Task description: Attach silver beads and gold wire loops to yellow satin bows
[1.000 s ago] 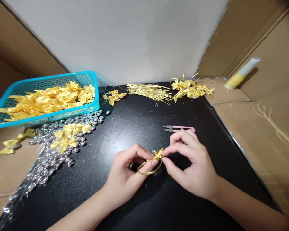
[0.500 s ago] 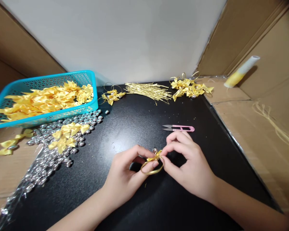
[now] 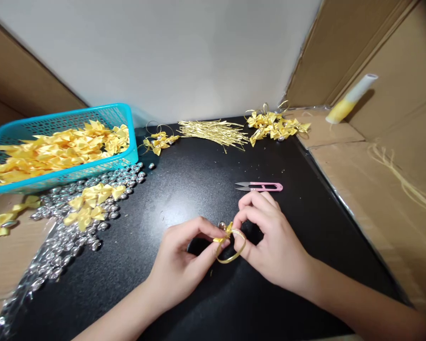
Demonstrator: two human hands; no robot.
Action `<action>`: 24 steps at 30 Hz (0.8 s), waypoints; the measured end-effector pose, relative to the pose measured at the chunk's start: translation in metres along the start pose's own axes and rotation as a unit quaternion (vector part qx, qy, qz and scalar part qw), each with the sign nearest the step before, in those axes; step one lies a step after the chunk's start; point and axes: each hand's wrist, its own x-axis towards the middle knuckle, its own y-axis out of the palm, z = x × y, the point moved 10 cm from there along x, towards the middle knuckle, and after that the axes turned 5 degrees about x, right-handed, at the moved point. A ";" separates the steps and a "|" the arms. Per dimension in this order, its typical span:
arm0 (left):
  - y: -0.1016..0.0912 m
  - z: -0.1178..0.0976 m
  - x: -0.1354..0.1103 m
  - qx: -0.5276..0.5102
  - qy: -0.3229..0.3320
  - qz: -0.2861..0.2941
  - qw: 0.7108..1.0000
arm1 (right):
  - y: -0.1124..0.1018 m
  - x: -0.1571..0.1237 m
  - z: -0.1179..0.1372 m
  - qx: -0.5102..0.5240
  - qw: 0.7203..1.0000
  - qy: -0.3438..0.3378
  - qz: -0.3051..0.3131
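Observation:
Over the black table (image 3: pixel 199 189), my left hand (image 3: pixel 181 265) and my right hand (image 3: pixel 270 241) meet at a small yellow ribbon bow (image 3: pixel 223 234) tied to a gold cord loop (image 3: pixel 231 246). A small silver bead (image 3: pixel 221 225) sits at the top of the bow. Thumb and forefinger of my left hand pinch the bow. My right hand's fingertips pinch the cord loop beside it. Both hands hover just above the tabletop near its front.
Pink thread snips (image 3: pixel 260 186) lie just beyond my right hand. A teal basket (image 3: pixel 62 177) of yellow bows stands at the left, with silver beads (image 3: pixel 74 222) and loose bows (image 3: pixel 88 203) below it. Gold cord pieces (image 3: pixel 213 130) and finished bows (image 3: pixel 273 125) lie at the back. Cardboard walls flank both sides.
The gold loop has turned and shifted right, towards my right hand's fingers. Both hands stay pinched on the piece, and the view has drifted slightly.

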 end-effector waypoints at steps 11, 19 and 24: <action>-0.003 -0.002 0.001 -0.005 -0.004 -0.002 1.000 | 0.007 0.000 0.001 -0.007 0.997 0.010 0.079; 0.002 0.009 0.002 -0.077 -0.064 0.019 0.995 | 0.023 0.000 0.003 -0.009 0.978 -0.011 0.207; 0.008 0.016 0.001 -0.137 -0.116 0.038 0.983 | 0.029 -0.003 0.000 -0.003 0.975 0.005 0.224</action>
